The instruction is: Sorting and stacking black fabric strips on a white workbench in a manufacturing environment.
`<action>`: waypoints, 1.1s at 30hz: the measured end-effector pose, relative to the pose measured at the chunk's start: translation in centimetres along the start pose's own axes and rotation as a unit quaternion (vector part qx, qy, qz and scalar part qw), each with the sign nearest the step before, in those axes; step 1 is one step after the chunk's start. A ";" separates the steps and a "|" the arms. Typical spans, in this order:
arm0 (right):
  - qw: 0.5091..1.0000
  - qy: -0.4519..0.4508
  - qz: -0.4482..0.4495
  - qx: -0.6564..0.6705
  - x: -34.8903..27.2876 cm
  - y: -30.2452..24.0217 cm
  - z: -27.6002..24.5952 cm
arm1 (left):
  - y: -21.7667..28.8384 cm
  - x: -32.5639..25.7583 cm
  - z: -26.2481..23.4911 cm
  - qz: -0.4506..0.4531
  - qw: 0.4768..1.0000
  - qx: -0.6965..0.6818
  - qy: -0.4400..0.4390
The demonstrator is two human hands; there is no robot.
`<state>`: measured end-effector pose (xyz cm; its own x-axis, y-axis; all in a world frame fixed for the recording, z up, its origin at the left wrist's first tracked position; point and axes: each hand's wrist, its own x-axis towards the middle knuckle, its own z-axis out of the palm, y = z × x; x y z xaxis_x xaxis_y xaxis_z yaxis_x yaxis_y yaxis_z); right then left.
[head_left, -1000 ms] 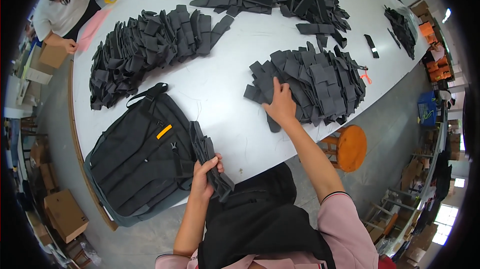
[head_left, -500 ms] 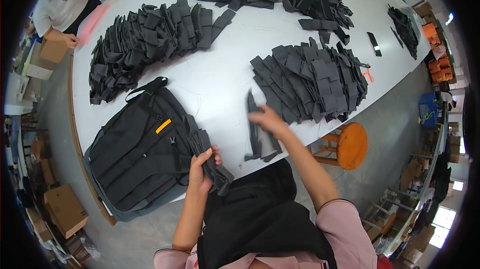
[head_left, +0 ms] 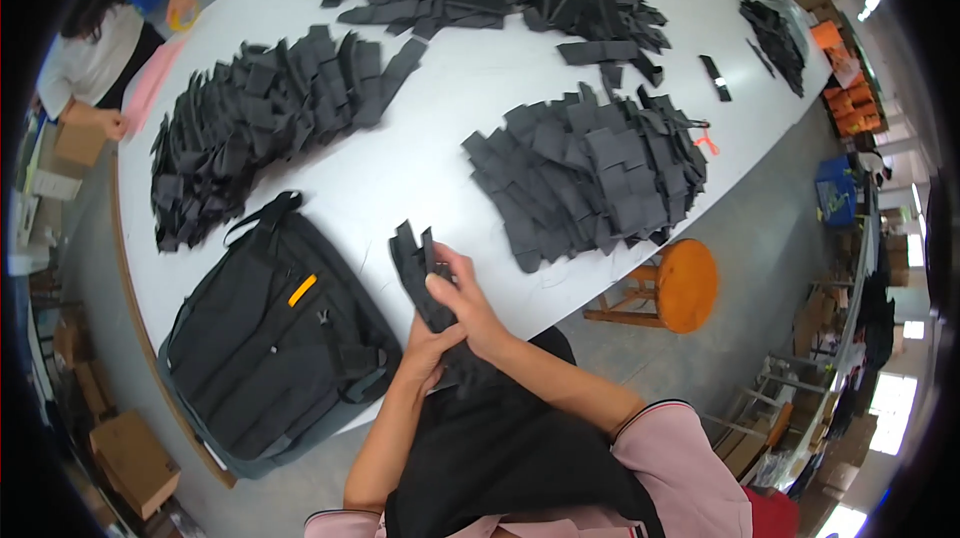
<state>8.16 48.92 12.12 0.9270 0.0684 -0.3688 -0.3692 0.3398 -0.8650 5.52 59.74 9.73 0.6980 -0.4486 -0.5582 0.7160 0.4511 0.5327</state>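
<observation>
One bundle of dark-grey, flat fabric strips: the bare left hand is clasping its lower part, the bare right hand gripping higher, both meeting above the near edge of the white, smooth-topped bench. Neat gathering is probably calling for level ends and even pressure.

Backpack on near-left corner of tabletop. Strip row behind it, toward left edge. Strip heap at far edge. Strip pile right of backpack, by near edge. Lone strip behind pile, to its right. Strip bundle in hands, between backpack and pile. Stool on floor, right of hands, just off near edge.
</observation>
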 end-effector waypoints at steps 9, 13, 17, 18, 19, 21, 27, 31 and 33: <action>0.624 0.318 -0.121 -0.703 2.0 -10.5 -17.7 | 2.8 -0.4 2.4 0.015 0.998 -0.006 0.063; 0.854 0.265 -0.039 -0.445 1.0 -12.6 -17.8 | 2.9 -0.7 2.7 0.041 0.998 0.020 0.044; 0.832 0.335 -0.164 -0.410 -1.3 -15.5 -20.3 | 2.7 -0.9 2.5 0.060 0.996 0.001 0.070; 0.737 0.365 -0.172 -0.542 -0.8 -15.7 -21.0 | 2.5 -0.8 2.4 0.047 0.996 -0.005 0.072; 0.621 0.385 -0.173 -0.660 -0.2 -15.8 -21.6 | 2.4 -0.5 2.3 0.033 0.997 -0.012 0.075; 0.634 0.364 -0.127 -0.671 1.5 -14.2 -22.5 | 2.3 -0.1 2.8 0.007 0.998 -0.004 0.055; 0.726 0.307 0.011 -0.614 0.7 -15.9 -23.7 | 2.1 -0.3 4.7 0.019 0.998 0.012 0.056; 0.931 0.172 -0.071 -0.315 -4.7 -19.6 -21.4 | 2.2 -1.1 3.8 0.040 0.997 0.003 0.070; 0.982 -0.099 -0.141 0.081 -6.7 -17.7 -19.3 | 2.1 -1.1 3.8 0.046 0.997 -0.029 0.050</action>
<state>7.21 24.33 23.36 0.9914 0.1258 -0.0350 -0.0955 0.5155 -0.8516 6.33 58.25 13.90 0.7538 -0.3252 -0.5710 0.6450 0.5322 0.5484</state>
